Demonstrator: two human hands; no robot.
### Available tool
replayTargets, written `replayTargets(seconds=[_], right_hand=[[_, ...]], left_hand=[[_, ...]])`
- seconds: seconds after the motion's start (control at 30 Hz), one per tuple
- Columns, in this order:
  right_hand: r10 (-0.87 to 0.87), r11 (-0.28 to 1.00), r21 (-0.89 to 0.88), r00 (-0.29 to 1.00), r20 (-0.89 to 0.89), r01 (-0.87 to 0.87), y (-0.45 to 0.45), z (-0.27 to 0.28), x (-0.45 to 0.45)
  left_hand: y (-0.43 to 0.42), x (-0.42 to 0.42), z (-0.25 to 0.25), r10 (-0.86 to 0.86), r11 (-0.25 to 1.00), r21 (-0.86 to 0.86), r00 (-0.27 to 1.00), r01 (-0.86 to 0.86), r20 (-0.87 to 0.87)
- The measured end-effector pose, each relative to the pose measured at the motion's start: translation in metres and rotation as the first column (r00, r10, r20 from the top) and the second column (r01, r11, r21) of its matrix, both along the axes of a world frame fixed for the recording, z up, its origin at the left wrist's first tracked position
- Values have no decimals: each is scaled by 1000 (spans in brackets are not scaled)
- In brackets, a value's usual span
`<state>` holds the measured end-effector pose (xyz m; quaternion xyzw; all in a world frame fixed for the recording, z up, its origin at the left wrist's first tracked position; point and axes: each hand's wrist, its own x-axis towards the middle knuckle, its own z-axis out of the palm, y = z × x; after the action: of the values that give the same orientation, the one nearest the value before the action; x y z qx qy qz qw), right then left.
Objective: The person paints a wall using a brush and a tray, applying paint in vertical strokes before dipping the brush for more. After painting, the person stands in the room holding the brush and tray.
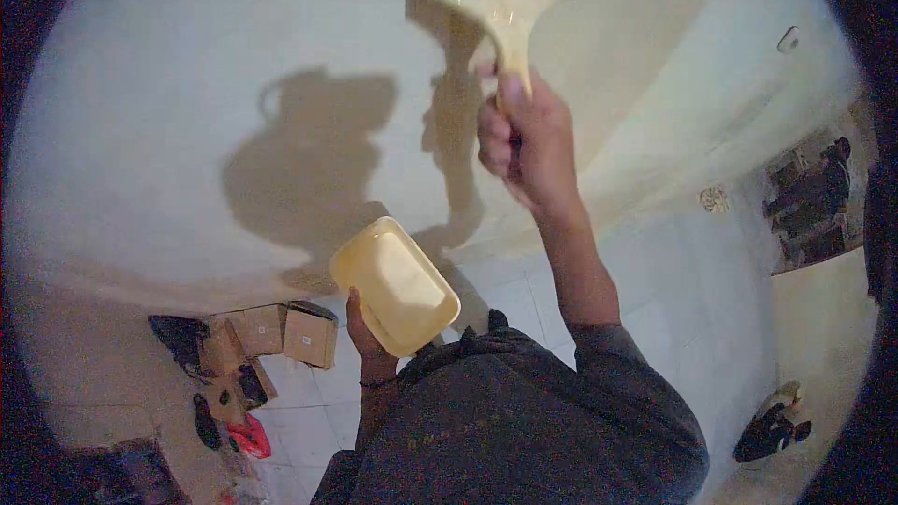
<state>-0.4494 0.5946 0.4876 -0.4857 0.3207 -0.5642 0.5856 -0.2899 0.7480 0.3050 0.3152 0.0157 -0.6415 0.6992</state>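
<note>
A wide, pale spatula-like tool [510, 0] is raised against the wall at the top, its broad end up and shiny. My right hand [528, 136] is closed around its handle. Lower down, a yellowish rectangular tray [398, 288] is tilted in my left hand [365, 332], whose fingers grip its left edge and go out of sight beneath it. What the tray holds, if anything, is too washed out to tell.
A pale wall [168, 131] with dark shadows fills the upper view. Cardboard boxes [311, 335] and a red bag [251, 436] lie on the tiled floor at lower left. A rack of dark items [814, 196] stands at right, with more dark objects [772, 432] below.
</note>
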Motion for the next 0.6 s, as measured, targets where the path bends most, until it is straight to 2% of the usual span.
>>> replayTargets(seconds=[0.07, 0.13, 0.2, 0.3, 0.37, 0.43, 0.5, 0.57, 0.6], right_hand=[[52, 993, 104, 998, 18, -54, 10, -30, -7], [40, 988, 150, 998, -51, -32, 23, -59, -14], [60, 959, 279, 997, -47, -45, 39, -101, -24], [27, 934, 358, 994, -103, 12, 70, -152, -27], [25, 805, 591, 994, -103, 41, 84, -182, -26], [2, 787, 611, 991, -132, 80, 86, -219, -25], [-23, 766, 632, 987, -162, 122, 87, -277, -29], [137, 904, 428, 932, -336, 21, 88, -359, -45], [140, 903, 430, 932, -334, 18, 86, -405, -56]], left_hand=[[-4, 2, -5, -9, 1000, -24, 1000, 9, -8], [-7, 4, -10, -17, 998, -53, 1000, 16, -15], [-5, 3, -14, 29, 999, 12, 997, -30, 78], [-1, -6, 8, 53, 995, 79, 994, -61, 94], [2, -5, 1, 47, 996, 70, 997, -51, 62], [2, -3, -5, 38, 997, 63, 999, -40, 31], [1, 0, -13, 9, 999, 37, 995, -13, 101], [3, 1, -19, 11, 999, 35, 996, -15, 89], [2, 2, -20, 15, 999, 31, 997, -18, 77]])
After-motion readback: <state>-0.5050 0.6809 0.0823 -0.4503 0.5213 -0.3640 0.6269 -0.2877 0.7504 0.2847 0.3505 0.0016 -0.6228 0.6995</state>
